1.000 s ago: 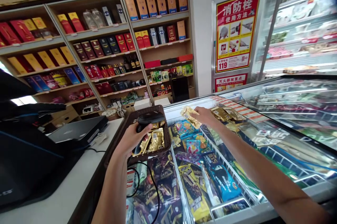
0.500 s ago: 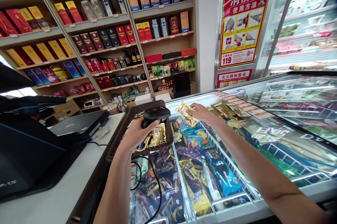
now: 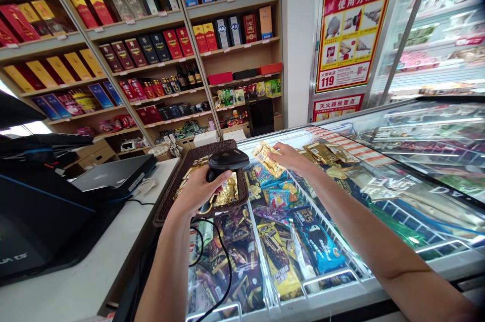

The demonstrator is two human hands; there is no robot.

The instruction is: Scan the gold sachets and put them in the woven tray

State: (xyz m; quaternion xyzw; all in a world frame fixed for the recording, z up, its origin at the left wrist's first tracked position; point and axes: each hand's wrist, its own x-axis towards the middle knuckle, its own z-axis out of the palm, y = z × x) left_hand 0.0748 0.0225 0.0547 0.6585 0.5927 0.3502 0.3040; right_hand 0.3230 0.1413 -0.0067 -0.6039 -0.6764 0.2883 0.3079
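Note:
My left hand (image 3: 200, 188) is wrapped round the handle of a black barcode scanner (image 3: 228, 159), whose head points right. Beneath it lies a brown woven basket (image 3: 242, 196) with gold packets (image 3: 228, 190) inside. My right hand (image 3: 290, 158) pinches a small gold packet (image 3: 268, 159) above the freezer glass, level with the scanner head and a short gap to its right. More gold packets (image 3: 321, 152) rest on the glass beyond my right wrist. From the scanner a black cable (image 3: 229, 266) hangs down in a loop.
Under the glass of the chest freezer (image 3: 282, 307), wire dividers separate bagged ice creams (image 3: 278, 261). At left a white counter (image 3: 71, 266) carries a black checkout machine (image 3: 41, 211). Shelves of boxed bottles (image 3: 144, 52) stand behind, beside a red wall poster (image 3: 354, 24).
The view has shifted slightly. The scanner head has moved a little right, closer to the gold packet, which is now turned a bit differently in my right hand. Both hands keep their hold.

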